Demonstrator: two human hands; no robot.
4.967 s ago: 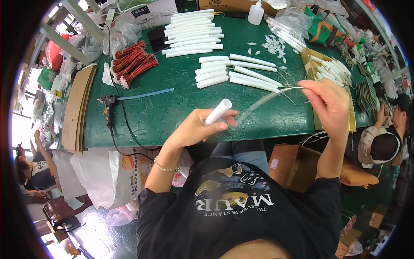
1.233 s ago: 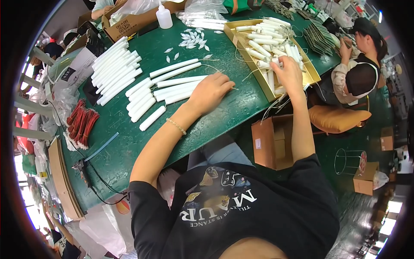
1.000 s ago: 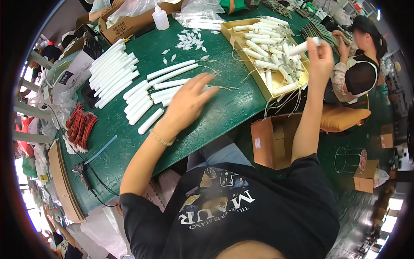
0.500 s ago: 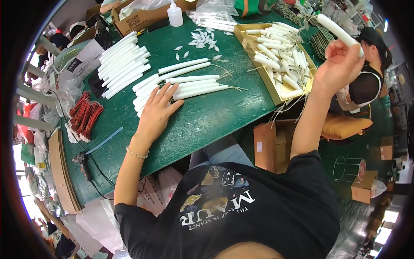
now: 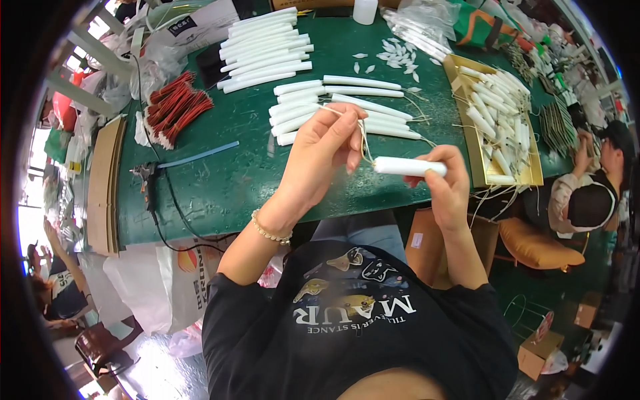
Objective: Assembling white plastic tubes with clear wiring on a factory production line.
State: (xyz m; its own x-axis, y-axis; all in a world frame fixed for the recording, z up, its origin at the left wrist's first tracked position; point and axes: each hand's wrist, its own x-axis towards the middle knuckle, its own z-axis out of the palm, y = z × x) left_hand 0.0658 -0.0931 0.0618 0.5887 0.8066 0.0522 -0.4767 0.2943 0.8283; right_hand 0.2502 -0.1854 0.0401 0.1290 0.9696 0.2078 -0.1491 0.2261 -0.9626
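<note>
A short white candle-shaped tube [image 5: 403, 165] lies nearly level above the table's front edge, gripped at its right end by my right hand [image 5: 448, 180]. Thin pale wire [image 5: 364, 143] comes from the tube's left end. My left hand [image 5: 325, 143] pinches that wire between thumb and fingers. Just beyond my hands, several longer white tubes [image 5: 370, 90] with wire ends lie side by side on the green table [image 5: 280, 193], some hidden behind my left hand. To the right, a yellow cardboard box [image 5: 467, 160] holds many short white tubes with wires.
More white tubes [image 5: 267, 50] are stacked at the back. Small translucent flame-shaped pieces [image 5: 397, 57] lie scattered near a white bottle [image 5: 365, 11]. At left are bundled red wires [image 5: 177, 110] and a corded glue gun [image 5: 148, 183] with a blue stick. Another person [image 5: 590, 177] sits at right.
My right hand has brought the short tube from the upper right down in front of me. My left hand has left the row of tubes and now pinches the tube's wire.
</note>
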